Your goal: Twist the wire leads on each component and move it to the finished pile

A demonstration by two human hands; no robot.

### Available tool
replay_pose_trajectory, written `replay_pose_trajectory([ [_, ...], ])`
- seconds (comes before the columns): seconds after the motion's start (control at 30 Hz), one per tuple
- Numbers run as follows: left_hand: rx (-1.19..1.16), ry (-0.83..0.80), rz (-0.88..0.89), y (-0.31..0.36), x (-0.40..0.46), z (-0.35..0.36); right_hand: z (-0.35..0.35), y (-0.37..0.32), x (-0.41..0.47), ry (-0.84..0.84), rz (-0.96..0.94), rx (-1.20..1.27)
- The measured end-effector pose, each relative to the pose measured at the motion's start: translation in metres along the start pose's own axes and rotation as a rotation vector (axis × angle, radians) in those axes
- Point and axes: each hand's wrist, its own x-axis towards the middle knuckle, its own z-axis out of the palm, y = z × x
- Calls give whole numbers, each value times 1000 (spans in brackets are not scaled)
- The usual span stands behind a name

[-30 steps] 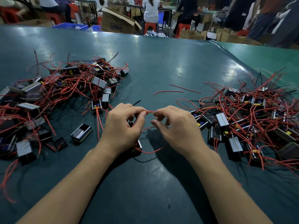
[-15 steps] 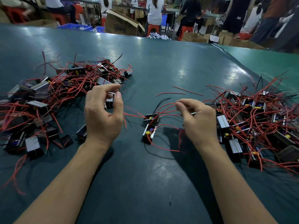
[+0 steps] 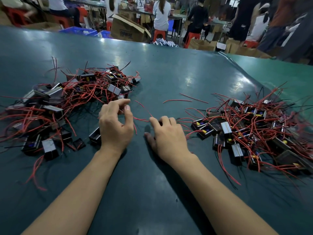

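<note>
A: Where are the hands in the picture?

B: Both are in the middle of the frame, above the dark green table surface (image 3: pixel 169 73). The left hand (image 3: pixel 115 128) is a little left of centre, beside the left pile. Its fingers are loosely curled and the thumb is near the index finger. A thin red wire lead (image 3: pixel 144 110) runs just beside its fingertips, but I cannot tell if the hand pinches it or only is near it.

A: And the right one?

B: The right hand (image 3: pixel 167 134) is just right of centre, low on the table, the thumb touching the surface. Its fingers are bent forward over something small with red leads; whether it grips a component there, I cannot tell, because the hand hides it.

A: Where are the components?

B: There are two heaps. The left pile of small black box-shaped components with red wires (image 3: pixel 67 106) lies in the middle left of the frame. The right pile of the same black components with red wires and yellow parts (image 3: pixel 254 133) lies in the middle right. The two piles are well apart, with the hands between them.

A: Anything loose?

B: Two single red wire pieces (image 3: pixel 184 100) lie on the table, above the right hand. At the top of the frame, people sit at other benches near a brown cardboard box (image 3: pixel 128 29).
</note>
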Motion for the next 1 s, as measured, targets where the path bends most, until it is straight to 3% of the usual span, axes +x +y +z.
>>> replay_pose_trajectory([
  [0.13,83,82,-8,-2,0,-1,-11,0,-1,87,-123,3],
  [0.3,294,34,-103,-5,0,4,-49,45,22,416,190,18],
  [0.37,466,-95,-146,-7,-2,9,-53,82,25,304,422,-83],
  [0.43,611,-185,-175,-9,-4,12,-48,111,18,58,637,-95],
  [0.47,664,-208,-190,-9,-4,13,-44,122,13,-33,701,-86],
  [0.53,741,-248,-236,-8,-4,16,-37,129,6,-53,732,-82],
  [0.7,800,-349,-237,-9,-2,18,-37,82,2,297,599,-104],
  [0.8,749,-352,-232,-8,0,19,-27,49,-4,479,422,65],
  [0.9,795,-375,-242,-7,1,20,-9,33,-9,424,116,274],
  [1.0,787,-396,-245,-8,2,21,1,31,-10,359,-1,377],
])
